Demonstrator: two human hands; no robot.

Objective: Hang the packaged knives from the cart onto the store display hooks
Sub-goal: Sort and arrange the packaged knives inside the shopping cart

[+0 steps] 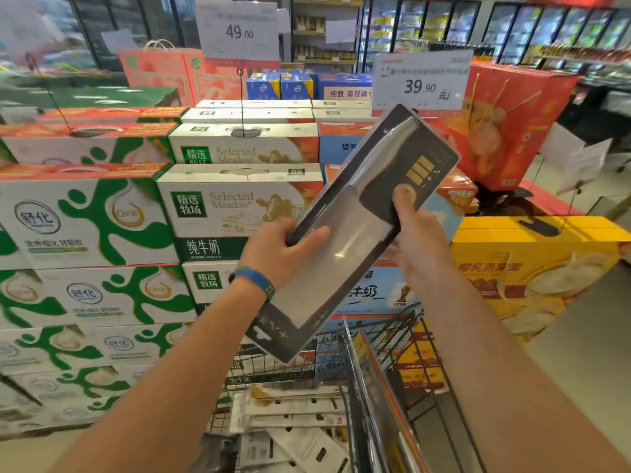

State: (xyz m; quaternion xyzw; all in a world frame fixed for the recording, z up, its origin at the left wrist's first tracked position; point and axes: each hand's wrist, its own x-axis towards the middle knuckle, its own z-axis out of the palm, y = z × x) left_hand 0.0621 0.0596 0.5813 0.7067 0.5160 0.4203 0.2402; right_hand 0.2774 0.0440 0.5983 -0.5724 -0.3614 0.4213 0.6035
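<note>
Hands both on one dark packaged knife (355, 233), held up slanted above the cart (423, 339). Left hand (273, 250) has its grip curled round the left edge, thumb on the front. Right hand (420, 237) pinches the right edge, thumb pressed on the card. Hang-hole end points down. More white knife packs (293, 407) lie in the cart, milk boxes (235, 199) stacked behind.
</note>
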